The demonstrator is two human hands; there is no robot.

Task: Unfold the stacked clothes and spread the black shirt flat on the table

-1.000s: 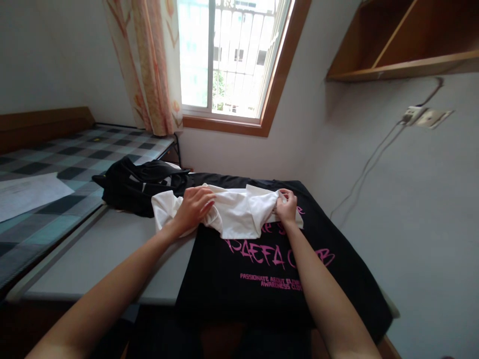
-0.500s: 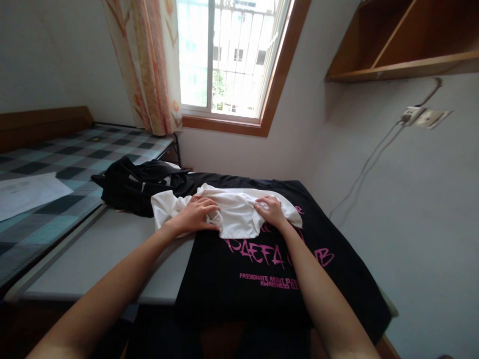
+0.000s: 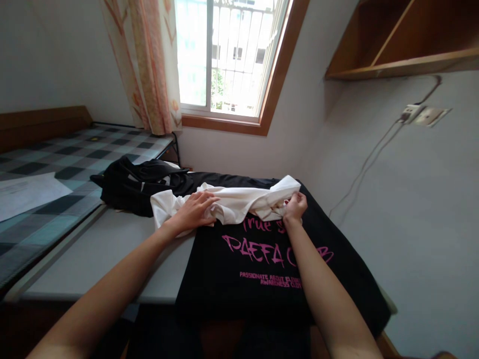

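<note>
A rumpled white shirt [image 3: 243, 202] stretches sideways across a black T-shirt [image 3: 217, 279] with pink lettering, which is spread on the table. At the white shirt's left part, my left hand [image 3: 195, 210] lies on the cloth with fingers stretched out and thumb apart. My right hand [image 3: 295, 207] is closed on the right end of the white shirt, where the cloth rises in a fold and a small dark red spot shows. The fingertips of the right hand are partly hidden. Just behind my left hand is a bundled black garment [image 3: 130, 187].
The pale tabletop [image 3: 101, 259] shows at left. Beyond it is a bed with a checkered cover [image 3: 112, 149] and a paper sheet [image 3: 30, 194]. A window, a curtain [image 3: 149, 65] and a wall shelf [image 3: 404, 65] surround the table; a cord [image 3: 362, 169] hangs at right.
My right hand has moved right and closed on the white shirt's end, lifting and pulling it. The shirt's front edge has drawn back, uncovering more pink lettering. My left hand has flattened slightly in place.
</note>
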